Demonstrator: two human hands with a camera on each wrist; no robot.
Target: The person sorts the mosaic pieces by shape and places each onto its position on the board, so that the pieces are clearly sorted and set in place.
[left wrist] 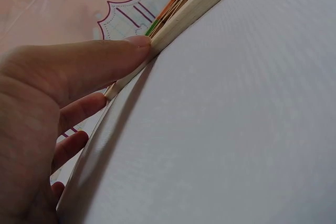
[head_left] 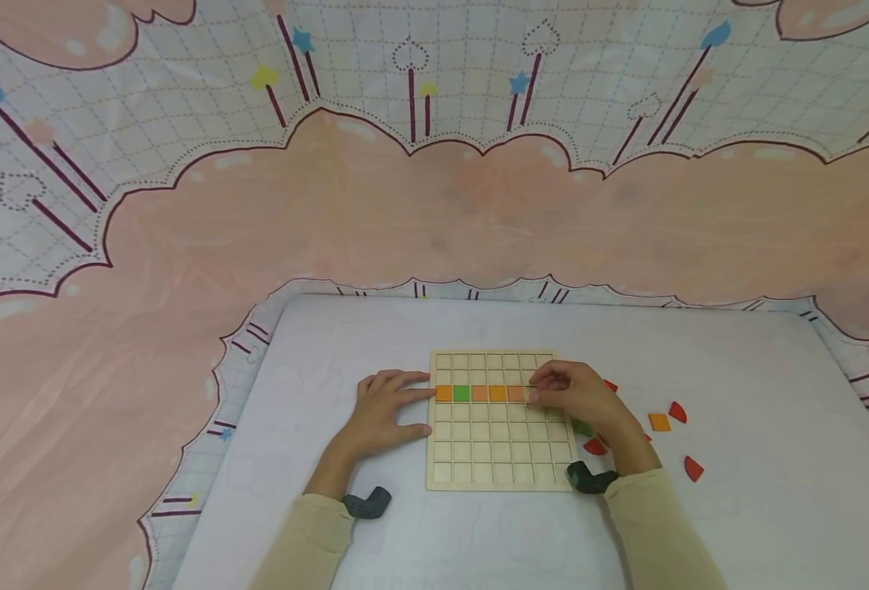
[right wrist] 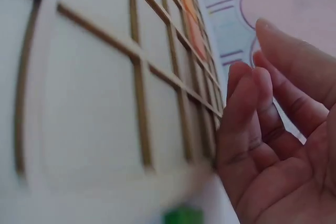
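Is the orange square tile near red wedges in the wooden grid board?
Out: the orange square tile lies on the white tabletop, right of the wooden grid board.

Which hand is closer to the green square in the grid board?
Left. The left hand is at the grid board's left edge, with one orange square before the green square; the right hand is farther, over the board's right side.

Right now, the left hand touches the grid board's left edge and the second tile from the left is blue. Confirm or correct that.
The colour is wrong: the head view shows that the second tile from the left is green. The left hand does touch the grid board at its left edge.
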